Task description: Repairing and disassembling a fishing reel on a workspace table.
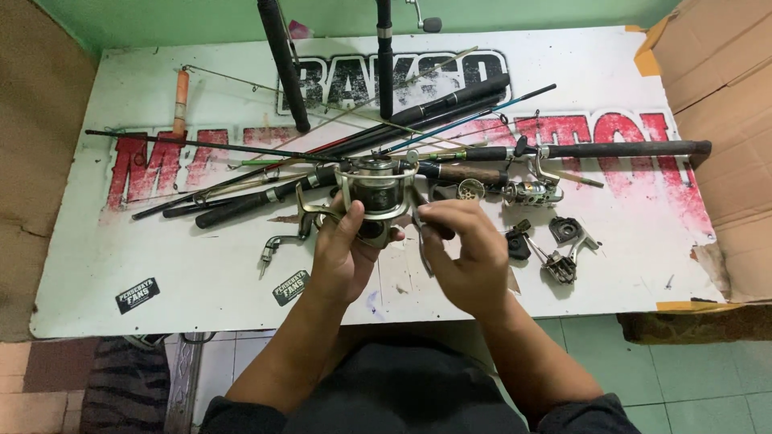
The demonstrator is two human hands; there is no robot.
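White printed tabletop (121, 241), green wall behind, tiled floor. Left hand (342, 257) clasps a metallic spinning reel (376, 193) above the table's front edge; right hand (466, 257) pinches its side. Slender rods (265, 173) lie scattered.

Reel (376, 197) in hands over table (121, 249); rods (338, 145) behind; reel parts (559, 249) right.
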